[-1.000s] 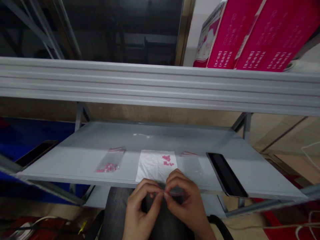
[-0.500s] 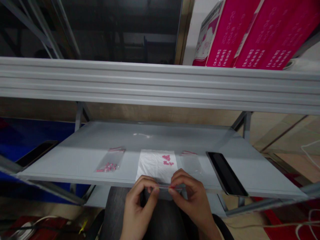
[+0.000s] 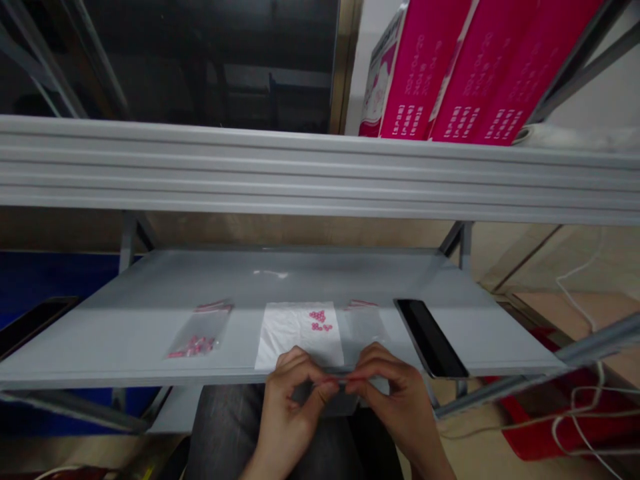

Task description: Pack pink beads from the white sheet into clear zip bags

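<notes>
Close to the shelf's front edge, my left hand [image 3: 296, 407] and my right hand [image 3: 393, 400] pinch the top of a clear zip bag [image 3: 336, 404] between thumbs and forefingers. Its reddish seal strip stretches between my fingertips, and the bag hangs below over my lap. Just beyond my hands lies a white sheet [image 3: 285, 330] with several small pink round pieces [image 3: 318, 317] on its right half. To the left is a zip bag with pink pieces [image 3: 200, 337] in it. Right of the sheet, another clear zip bag [image 3: 367, 323] lies flat, with no pieces visible in it.
A dark phone [image 3: 431, 339] lies at the right of the grey shelf [image 3: 320, 273]. Another dark flat device [image 3: 35, 323] is at the far left. A metal beam [image 3: 300, 170] crosses above, with pink boxes [image 3: 425, 73] standing behind it. White cables [image 3: 575, 407] hang at lower right.
The view has shifted, so the shelf and its things appear further left. My hands stay pinched on the zip bag's top, with the fingertips slightly right of where they were in view.
</notes>
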Motion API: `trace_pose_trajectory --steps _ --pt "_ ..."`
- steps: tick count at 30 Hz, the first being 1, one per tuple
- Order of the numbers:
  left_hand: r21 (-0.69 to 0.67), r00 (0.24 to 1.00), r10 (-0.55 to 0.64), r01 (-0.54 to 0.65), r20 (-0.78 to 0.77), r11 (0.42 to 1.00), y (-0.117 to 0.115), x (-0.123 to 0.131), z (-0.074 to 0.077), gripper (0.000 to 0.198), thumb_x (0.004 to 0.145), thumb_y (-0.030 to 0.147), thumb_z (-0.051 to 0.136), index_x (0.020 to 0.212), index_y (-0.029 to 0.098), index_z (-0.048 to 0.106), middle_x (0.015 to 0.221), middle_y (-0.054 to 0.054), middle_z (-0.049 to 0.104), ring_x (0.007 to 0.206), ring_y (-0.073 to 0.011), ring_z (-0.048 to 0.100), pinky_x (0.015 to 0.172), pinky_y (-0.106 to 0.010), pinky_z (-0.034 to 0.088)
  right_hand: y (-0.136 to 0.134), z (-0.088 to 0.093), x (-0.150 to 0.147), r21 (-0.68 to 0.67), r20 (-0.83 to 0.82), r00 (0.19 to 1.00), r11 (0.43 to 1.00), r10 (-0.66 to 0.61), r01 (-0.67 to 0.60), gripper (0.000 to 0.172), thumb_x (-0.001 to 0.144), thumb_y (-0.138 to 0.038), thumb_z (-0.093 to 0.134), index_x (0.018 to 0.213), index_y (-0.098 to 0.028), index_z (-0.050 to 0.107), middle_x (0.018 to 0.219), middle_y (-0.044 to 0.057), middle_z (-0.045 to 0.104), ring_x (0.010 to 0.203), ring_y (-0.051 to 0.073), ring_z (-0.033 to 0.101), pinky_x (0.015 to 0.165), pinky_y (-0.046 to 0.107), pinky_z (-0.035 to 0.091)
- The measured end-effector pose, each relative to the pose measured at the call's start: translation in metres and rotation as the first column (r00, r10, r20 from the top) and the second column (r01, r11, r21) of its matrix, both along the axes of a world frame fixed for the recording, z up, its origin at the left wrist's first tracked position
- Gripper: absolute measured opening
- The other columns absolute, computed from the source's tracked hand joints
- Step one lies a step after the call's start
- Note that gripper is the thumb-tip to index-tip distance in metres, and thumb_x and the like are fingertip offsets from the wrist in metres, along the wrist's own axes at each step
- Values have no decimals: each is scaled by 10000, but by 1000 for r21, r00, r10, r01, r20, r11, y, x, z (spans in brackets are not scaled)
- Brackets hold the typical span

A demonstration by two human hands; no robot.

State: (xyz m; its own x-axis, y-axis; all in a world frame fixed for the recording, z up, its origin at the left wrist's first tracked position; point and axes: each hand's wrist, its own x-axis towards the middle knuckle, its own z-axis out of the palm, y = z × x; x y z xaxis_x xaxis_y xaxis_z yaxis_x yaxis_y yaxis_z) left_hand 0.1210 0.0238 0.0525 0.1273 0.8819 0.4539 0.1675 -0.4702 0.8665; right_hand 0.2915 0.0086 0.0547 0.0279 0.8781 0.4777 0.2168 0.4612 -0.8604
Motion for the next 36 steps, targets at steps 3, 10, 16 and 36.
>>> trace_pose_trajectory --steps 3,10,16,36 --pt "-32 999 -32 33 14 999 6 15 -2 234 786 266 720 569 186 685 578 5 628 616 -152 588 609 -241 423 -2 2 16 1 16 998 998 -65 65 133 736 -126 770 665 -237 750 629 -18 647 645 140 599 614 239 461" --pt "-59 995 -78 75 -58 995 40 56 -5 265 869 287 596 683 171 745 656 -38 749 637 -180 687 628 -257 528 12 2 57 -64 67 987 987 -144 148 116 833 -262 673 790 -242 780 742 20 698 718 167 649 636 240 498" --pt "23 966 31 -26 -257 999 79 77 -1 292 908 243 542 1157 150 665 922 -93 758 852 -241 689 792 -381 542 66 -19 73 -52 244 895 917 -373 396 297 877 -310 498 890 -153 751 886 118 764 804 239 705 728 323 547" --pt "353 850 90 116 -519 928 44 59 -19 147 895 131 526 894 195 658 882 -41 709 850 -201 637 807 -352 469 105 -35 63 159 499 623 771 -602 617 430 822 -29 346 1093 -36 679 1017 233 696 985 322 625 928 493 449"
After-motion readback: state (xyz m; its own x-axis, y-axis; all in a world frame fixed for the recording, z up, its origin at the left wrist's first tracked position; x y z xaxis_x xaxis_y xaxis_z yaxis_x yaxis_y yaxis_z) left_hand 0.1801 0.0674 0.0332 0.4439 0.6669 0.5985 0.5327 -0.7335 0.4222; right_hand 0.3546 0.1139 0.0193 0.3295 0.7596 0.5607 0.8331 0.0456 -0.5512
